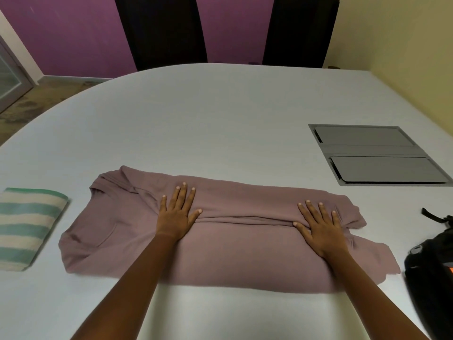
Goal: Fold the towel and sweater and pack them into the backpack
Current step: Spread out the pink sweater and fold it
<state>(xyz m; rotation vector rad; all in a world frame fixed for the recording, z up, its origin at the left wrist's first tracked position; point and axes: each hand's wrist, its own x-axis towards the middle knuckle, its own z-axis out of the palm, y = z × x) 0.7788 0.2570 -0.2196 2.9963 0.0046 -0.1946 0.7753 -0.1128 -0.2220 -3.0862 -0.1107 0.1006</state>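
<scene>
The sweater (232,253) lies lengthwise along the desk's (220,119) near edge, with its neck toward the left edge and its hem toward the right. Its far side is turned in over the body. The left grip (177,217) and right grip (321,229) rest flat on that flap, well apart, fingers straight and spread, holding nothing. They are probably pressing the flap's edge down so the layer keeps its crease and does not spring back.

The striped towel (27,227), already folded, sits at the left edge, apparently set aside to leave room. The backpack (431,266) waits at the right edge, just beside the hem, handy for packing.

Farther back, a grey panel (377,155) is set into the desk near the right edge. Two dark chairs (159,30) stand beyond the far edge.
</scene>
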